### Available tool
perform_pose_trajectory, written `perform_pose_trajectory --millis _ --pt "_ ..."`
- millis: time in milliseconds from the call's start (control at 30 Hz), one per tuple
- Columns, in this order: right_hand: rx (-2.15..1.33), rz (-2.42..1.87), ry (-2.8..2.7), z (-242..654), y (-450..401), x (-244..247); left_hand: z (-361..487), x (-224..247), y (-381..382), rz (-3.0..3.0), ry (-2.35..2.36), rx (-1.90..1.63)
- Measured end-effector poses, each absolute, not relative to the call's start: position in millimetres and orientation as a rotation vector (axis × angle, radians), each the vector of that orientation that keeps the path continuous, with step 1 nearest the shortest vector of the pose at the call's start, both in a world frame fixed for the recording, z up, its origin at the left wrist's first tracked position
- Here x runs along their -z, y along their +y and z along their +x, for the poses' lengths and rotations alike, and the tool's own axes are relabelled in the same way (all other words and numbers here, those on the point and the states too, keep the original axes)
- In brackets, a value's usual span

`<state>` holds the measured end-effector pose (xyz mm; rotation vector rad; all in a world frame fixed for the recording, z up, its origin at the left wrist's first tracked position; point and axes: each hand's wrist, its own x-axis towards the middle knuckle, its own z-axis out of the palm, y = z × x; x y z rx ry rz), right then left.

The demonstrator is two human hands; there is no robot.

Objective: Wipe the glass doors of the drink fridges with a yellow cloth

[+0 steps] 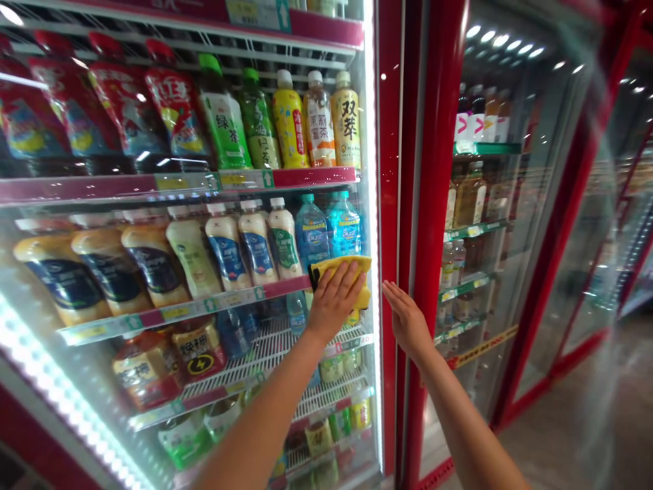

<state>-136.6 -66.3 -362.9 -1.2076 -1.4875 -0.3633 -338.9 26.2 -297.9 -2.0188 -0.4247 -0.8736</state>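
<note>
My left hand [337,299] lies over a folded yellow cloth [364,294] with a dark edge and holds it flat, seemingly against the glass door of a lit drinks cooler. Behind the cloth stand blue bottles [312,228] with teal caps on the middle shelf. To the right, my right hand [407,318] has its fingers stretched out and holds nothing. Its fingertips are at the red door frame [390,204]; whether they touch it I cannot tell.
Shelves behind the glass carry rows of bottles, among them green tea bottles [224,119] and milk tea bottles [229,248]. A light strip [376,381] runs down the cooler's right side. Another red-framed cooler [436,170] stands to the right, beside the floor [551,442].
</note>
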Motion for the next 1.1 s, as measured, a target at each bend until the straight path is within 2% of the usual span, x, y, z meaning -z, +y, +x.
perform_pose_trajectory --millis 133,200,400,633,867,1100 --pt "0.307 -1.185 -1.514 -116.4 -68.8 373.3 -337.8 343.4 24.2 -1.970 -0.261 0.801" --pt "0.269 -1.175 -1.525 -105.7 -69.3 377.1 -333.5 348.6 24.7 -1.954 -0.233 0.778" --pt "0.258 -1.150 -1.519 -82.6 -69.8 373.0 -281.4 307.5 22.4 -1.996 -0.448 0.801" --pt "0.302 -1.132 -1.521 -64.7 -78.4 381.7 -261.4 340.1 12.7 -1.949 -0.408 0.835" --pt "0.321 -1.115 -1.535 -59.3 -81.0 363.9 -234.5 292.1 14.0 -2.052 -0.623 0.886" --pt "0.300 -1.094 -1.564 -60.5 -84.6 362.2 -253.8 363.9 7.8 -1.974 -0.455 0.803"
